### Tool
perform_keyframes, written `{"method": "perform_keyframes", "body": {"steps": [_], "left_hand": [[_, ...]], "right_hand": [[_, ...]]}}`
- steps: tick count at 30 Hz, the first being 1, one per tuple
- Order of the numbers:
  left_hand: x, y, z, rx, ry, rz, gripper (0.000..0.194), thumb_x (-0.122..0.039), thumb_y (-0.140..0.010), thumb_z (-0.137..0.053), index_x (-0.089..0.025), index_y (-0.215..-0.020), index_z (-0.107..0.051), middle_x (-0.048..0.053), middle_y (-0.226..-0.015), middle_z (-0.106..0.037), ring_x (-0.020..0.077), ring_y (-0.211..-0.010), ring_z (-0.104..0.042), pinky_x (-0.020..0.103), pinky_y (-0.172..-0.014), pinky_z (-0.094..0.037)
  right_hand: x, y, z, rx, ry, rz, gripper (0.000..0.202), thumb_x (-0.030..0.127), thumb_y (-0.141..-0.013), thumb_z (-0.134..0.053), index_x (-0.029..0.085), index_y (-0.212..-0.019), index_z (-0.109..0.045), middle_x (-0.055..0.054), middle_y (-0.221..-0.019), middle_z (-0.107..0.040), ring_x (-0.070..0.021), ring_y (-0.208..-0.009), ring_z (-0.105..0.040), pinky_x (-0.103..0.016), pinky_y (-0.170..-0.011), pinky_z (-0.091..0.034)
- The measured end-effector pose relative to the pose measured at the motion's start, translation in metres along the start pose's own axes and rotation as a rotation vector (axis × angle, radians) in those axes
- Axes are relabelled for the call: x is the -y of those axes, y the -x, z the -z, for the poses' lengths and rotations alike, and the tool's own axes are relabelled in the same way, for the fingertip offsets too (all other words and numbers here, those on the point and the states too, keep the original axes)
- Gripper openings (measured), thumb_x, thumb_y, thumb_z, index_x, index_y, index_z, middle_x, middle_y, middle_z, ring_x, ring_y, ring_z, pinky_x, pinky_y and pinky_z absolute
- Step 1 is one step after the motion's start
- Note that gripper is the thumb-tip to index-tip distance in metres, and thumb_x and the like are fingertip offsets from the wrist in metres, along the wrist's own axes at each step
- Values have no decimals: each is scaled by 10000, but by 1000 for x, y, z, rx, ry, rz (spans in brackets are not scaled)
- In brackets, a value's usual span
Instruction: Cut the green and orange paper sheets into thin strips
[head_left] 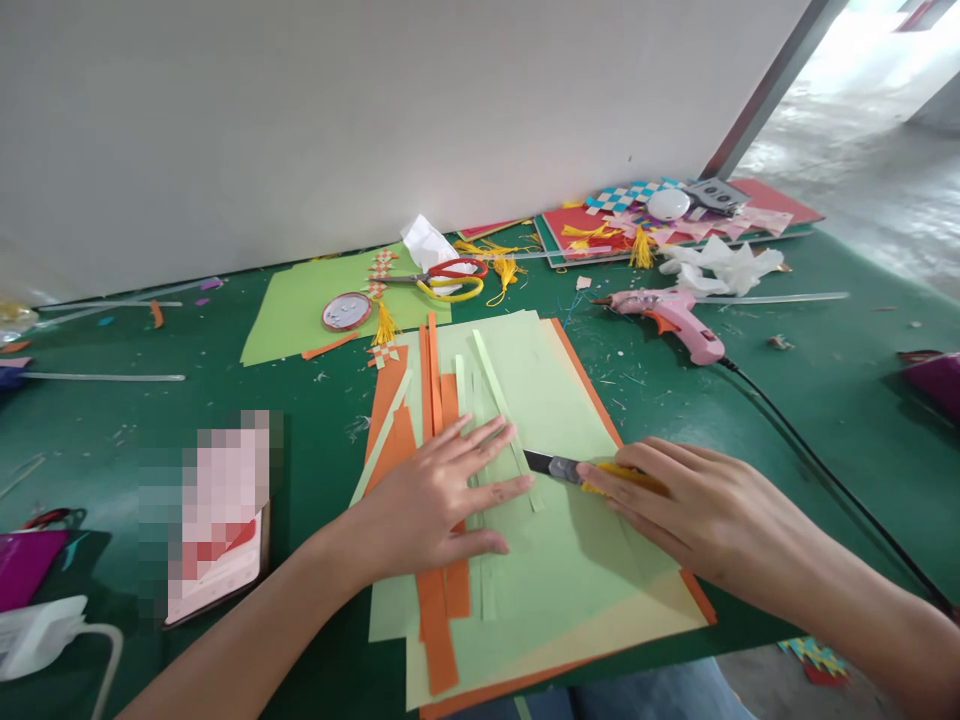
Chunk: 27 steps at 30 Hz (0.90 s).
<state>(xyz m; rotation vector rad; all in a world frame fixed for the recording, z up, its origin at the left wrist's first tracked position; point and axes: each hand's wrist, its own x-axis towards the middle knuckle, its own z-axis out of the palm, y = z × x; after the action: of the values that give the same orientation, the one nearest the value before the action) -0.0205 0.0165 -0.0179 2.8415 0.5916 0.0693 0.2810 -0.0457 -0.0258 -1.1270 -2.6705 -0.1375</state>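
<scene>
My left hand (442,490) lies with fingers spread across orange paper strips (439,640) and pale green strips (491,375). Beneath them is a stack of pale green paper sheets (577,600), with orange paper (581,375) showing at its edges. In my right hand (690,505) is a yellow utility knife (619,478), its dark blade extended and pointing left. The blade's tip is close to the lower part of a slanting green strip; whether it touches the paper I cannot tell. My right fingers are wrapped round the knife's handle.
A pink glue gun (679,315) trails its black cord (817,435) along the right. Scissors (450,280), a round tin (346,312) and yellow tassels (386,322) lie behind the stack. A phone (225,530) is at left. Coloured folders (780,200) lie against the wall.
</scene>
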Motion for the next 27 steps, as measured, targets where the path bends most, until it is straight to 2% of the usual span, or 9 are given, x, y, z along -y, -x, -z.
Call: {"method": "perform_keyframes", "body": {"steps": [8,23,27], "left_hand": [[1,0,3,-11,22,-11,534,-554,-922,-497,-287,-1384,-497,93,-1579,-203,324,-1450,-200,553,-1171,-214],[2,0,2,-27,43,-16,542,-541,-913,-526,-288,-1391,-487,82,-1575,-219,324,-1444,-218,555,-1169,-215],[2,1,2,-23,35,-18,539,-543,-914,-521,-291,-1390,-487,85,-1575,-218,323,-1445,-216,558,-1169,-211]], "right_hand": [[-5,-6,2,10,14,12,303,119,-945,-461,170,-1222,-571,-77,-923,-593,-173,-773,-550,-322,-664,-446],[-10,-10,5,43,-4,-5,367,80,-931,-421,219,-1234,-573,-69,-935,-597,-175,-792,-568,-309,-688,-442],[-11,-9,5,62,3,-13,326,108,-940,-427,214,-1204,-587,-76,-947,-602,-183,-810,-573,-321,-707,-445]]}}
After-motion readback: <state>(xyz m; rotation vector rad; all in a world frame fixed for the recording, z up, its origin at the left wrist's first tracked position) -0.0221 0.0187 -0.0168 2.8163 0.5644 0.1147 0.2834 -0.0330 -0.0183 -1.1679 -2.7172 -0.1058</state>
